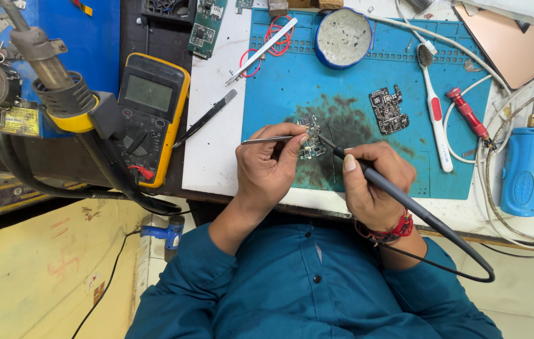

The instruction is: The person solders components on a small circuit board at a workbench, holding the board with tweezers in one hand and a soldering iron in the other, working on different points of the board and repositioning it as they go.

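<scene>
My left hand [268, 168] grips thin metal tweezers [266, 140], whose tips reach a small circuit board [311, 139]. That board lies on a dark-stained patch of the blue work mat [279, 81]. My right hand [370, 185] holds a black soldering iron [405, 199] like a pen, its fine tip touching the same board from the right. The iron's cable loops back past my right wrist. A second, darker circuit board [388, 110] lies on the mat just right of the first.
A yellow multimeter [151, 116] and a hot-air gun [53, 78] sit at the left. Black tweezers [207, 116], a round tin [343, 37], a white toothbrush [433, 113], a red screwdriver [468, 113] and a blue-handled tool [523, 171] surround the mat, among white cables.
</scene>
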`<state>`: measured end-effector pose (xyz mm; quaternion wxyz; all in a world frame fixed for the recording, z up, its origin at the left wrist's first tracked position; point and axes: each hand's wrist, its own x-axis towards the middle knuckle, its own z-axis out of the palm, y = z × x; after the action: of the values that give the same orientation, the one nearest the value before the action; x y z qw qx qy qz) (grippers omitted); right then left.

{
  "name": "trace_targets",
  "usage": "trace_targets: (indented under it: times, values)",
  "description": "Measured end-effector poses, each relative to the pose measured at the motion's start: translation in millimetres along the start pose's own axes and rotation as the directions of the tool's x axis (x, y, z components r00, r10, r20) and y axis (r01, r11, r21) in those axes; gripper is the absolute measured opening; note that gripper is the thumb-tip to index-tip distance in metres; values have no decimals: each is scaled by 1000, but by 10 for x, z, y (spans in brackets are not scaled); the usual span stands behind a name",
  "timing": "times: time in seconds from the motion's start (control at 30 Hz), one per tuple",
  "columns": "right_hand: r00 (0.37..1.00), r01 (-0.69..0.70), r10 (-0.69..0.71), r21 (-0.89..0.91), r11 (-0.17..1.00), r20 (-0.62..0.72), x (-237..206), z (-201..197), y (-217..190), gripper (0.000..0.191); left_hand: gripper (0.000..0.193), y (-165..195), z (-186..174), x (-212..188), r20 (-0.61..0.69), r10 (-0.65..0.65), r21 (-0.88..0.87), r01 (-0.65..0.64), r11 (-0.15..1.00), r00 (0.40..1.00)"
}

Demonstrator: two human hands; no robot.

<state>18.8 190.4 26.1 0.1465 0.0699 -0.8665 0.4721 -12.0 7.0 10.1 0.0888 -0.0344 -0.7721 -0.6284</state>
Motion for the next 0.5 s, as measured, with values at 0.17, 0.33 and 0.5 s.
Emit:
trace_targets:
  times: [0.17, 0.33, 0.5]
  values:
    - [1000, -2, 2, 4, 1000, -6, -2, 9, 0, 9, 9, -6, 3, -2, -3, -17, -16, 17, 1000, 1000]
    - [1000, -2, 2, -21, 1000, -7, 2, 1, 10, 8, 9, -8, 7, -5, -5, 2, -8, -2, 1000, 1000]
    - [1000, 1, -2, -2, 1000, -11, -2, 9, 4, 8, 9, -4, 8, -4, -9, 11, -7, -11, 1000, 1000]
